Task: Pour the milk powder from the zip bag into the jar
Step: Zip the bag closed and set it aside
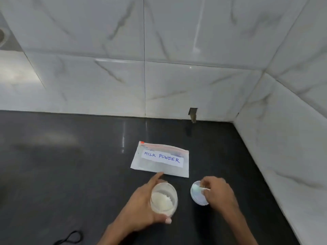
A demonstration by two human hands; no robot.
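A flat zip bag [160,160] with a white label reading MILK POWDER lies on the dark counter, its zip edge toward the wall. Just in front of it stands a clear open jar [163,198] with white powder inside. My left hand [141,204] wraps around the jar from the left, thumb at its near side. To the right, the jar's round white lid [197,191] rests on the counter, and my right hand [217,193] grips its right edge with the fingertips.
The dark counter [70,165] runs back to a white marble-tiled wall, which turns a corner along the right side. A small dark notch [193,114] sits at the wall's base. A black cord loop [70,237] lies at the near left edge.
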